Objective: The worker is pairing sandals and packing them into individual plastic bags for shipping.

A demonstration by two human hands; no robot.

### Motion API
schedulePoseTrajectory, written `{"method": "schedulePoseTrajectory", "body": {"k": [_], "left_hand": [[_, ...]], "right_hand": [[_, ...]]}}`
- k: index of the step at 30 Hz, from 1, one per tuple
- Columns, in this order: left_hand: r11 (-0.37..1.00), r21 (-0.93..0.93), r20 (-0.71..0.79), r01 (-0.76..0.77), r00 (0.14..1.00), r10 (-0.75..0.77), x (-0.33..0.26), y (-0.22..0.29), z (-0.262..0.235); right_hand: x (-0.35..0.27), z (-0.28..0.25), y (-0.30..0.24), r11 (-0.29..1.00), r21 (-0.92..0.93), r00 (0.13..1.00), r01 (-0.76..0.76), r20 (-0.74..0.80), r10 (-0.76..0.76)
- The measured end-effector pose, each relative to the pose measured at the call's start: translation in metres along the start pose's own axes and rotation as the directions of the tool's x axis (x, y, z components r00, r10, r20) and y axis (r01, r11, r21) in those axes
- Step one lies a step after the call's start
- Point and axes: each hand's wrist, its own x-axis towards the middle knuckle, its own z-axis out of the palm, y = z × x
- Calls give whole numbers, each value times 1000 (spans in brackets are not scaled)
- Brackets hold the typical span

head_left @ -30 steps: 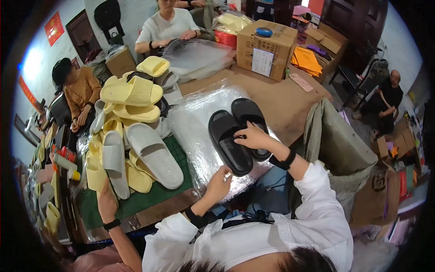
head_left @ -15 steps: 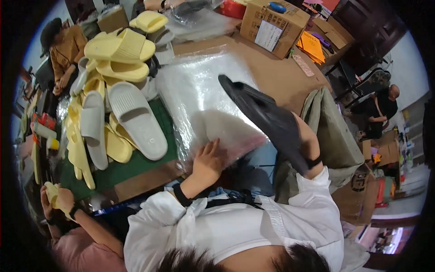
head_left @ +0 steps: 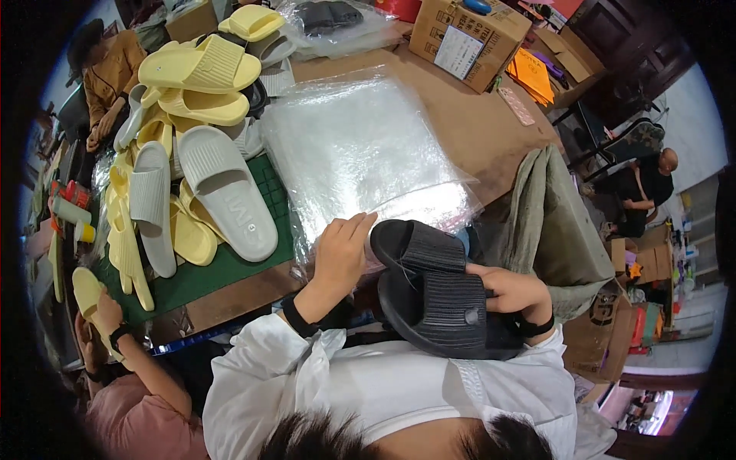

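Observation:
A pair of black slippers (head_left: 452, 310) with ribbed straps is in my right hand (head_left: 517, 293), close in front of my body. Its fingers curl round the slippers from the right, partly hidden by them. My left hand (head_left: 339, 257) has its fingertips pinched on the near edge of the top clear plastic bag (head_left: 360, 138). That bag lies on a shiny stack of flat bags, and its edge runs slightly raised from my fingers toward the right.
On the left, yellow and grey slippers (head_left: 230, 195) are heaped on a green mat (head_left: 268, 180). A cardboard box (head_left: 468, 42) and orange cards (head_left: 530, 77) stand at the back right. A co-worker's hands (head_left: 107, 314) hold a yellow slipper at lower left. Grey-green cloth (head_left: 563, 230) hangs at right.
The black slippers have come down toward my body and turned so that both straps show. My left hand has gone from lying flat on the bags to pinching the top one's edge.

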Motion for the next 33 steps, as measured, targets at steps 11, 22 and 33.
{"method": "schedulePoseTrajectory", "body": {"k": [11,22,33], "left_hand": [[848,-240,231,473,876,-423,2,0,3],[996,93,-38,1,999,2,11,12,5],[972,-97,133,-215,965,227,11,70,4]], "right_hand": [[-8,-4,19,963,207,983,174,17,-181],[16,9,-1,947,-147,898,-287,-386,213],[86,29,33,871,-399,621,-287,-770,-148]]}}
